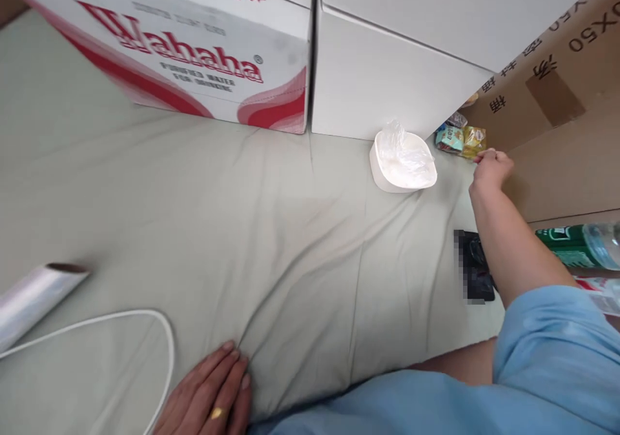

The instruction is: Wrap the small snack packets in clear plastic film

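Note:
My right hand [491,169] reaches far out to the right, its fingers closed near several small snack packets [459,138] that lie at the foot of a brown cardboard box [557,99]; whether it grips one I cannot tell. Just left of it sits a white bowl [387,175] with clear plastic film [402,154] inside. My left hand [210,396], wearing a gold ring, rests flat with fingers together on the pale green cloth [290,241] at the bottom, next to a white cable [165,338].
A white and red water carton [194,48] and a plain white box [378,80] stand at the back. A roll of cling film [33,296] lies at the left. A green bottle [576,244] and a dark object [472,273] lie on the right.

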Available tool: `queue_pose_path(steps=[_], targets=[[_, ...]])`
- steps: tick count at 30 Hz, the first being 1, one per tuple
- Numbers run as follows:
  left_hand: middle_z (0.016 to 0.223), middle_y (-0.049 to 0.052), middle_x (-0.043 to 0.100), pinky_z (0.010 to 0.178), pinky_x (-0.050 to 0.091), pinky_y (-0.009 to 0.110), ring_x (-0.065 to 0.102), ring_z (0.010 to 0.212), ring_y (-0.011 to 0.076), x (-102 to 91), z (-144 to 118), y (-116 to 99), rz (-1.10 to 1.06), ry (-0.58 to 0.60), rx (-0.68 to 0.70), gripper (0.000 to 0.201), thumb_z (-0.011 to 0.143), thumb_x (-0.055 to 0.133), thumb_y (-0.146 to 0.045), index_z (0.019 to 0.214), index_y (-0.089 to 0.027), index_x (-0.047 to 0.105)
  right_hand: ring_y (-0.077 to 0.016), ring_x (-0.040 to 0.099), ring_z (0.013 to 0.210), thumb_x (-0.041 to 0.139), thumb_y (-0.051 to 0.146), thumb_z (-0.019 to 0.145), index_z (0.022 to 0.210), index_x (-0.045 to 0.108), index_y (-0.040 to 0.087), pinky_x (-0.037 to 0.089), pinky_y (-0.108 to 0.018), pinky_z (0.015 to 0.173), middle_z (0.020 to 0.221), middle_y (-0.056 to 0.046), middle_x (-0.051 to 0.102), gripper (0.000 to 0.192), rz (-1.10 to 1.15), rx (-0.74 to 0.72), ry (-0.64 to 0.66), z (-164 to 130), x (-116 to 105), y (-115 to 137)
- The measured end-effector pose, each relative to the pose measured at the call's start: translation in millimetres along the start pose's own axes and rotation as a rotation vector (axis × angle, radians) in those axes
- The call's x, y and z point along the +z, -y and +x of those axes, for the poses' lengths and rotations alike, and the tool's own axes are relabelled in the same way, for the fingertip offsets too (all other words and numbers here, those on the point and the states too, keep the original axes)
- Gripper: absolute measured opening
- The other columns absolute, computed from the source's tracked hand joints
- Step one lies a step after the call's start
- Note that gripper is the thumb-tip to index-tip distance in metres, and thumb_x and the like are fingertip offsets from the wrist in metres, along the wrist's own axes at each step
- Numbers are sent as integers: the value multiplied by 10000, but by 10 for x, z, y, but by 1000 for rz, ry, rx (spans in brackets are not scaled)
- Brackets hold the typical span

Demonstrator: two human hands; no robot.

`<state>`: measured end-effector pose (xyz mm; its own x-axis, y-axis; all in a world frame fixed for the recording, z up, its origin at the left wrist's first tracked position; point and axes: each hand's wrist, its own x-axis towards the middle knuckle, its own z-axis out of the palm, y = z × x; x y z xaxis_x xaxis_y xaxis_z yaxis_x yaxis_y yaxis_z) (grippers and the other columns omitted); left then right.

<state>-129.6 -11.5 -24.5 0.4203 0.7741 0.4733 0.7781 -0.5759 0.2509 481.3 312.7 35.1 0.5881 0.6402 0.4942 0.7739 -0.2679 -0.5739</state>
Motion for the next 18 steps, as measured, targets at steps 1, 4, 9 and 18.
queue_pose_path(steps=[1, 4, 9, 18], targets=[[1052, 132, 786, 832, 631, 447, 765, 999, 299, -12, 27, -33, 5, -13, 4, 337, 803, 732, -46, 1114, -171, 696, -96, 428, 529, 281, 184, 995, 914, 670, 10, 352, -322, 546, 726, -160, 646, 434, 13, 24, 8, -192, -100, 91], [1108, 143, 770, 917, 614, 414, 743, 1096, 291, -9, 24, -97, -10, -39, -9, 374, 821, 699, -17, 1167, -156, 669, -119, 430, 502, 474, 279, 984, 1069, 722, 77, 380, -291, 530, 631, -47, 612, 331, 87, 26, 200, -963, -494, 367], [1141, 126, 757, 992, 587, 405, 714, 1178, 274, 39, -53, -112, -53, -75, -46, 380, 867, 637, -55, 1225, -183, 645, -247, 688, 940, 546, 451, 965, 1288, 694, 226, 571, -433, 855, 1241, -147, 709, 420, 42, -389, 638, -2536, -1259, 521], [1406, 207, 607, 1132, 469, 578, 532, 1396, 368, -5, -13, 98, -88, -5, -317, 349, 970, 551, -304, 1283, -160, 607, -316, 614, 1250, 467, 455, 1027, 1274, 718, 218, 482, -564, 1097, 1362, -155, 678, 425, -50, -365, 452, -3751, -1654, 222]])
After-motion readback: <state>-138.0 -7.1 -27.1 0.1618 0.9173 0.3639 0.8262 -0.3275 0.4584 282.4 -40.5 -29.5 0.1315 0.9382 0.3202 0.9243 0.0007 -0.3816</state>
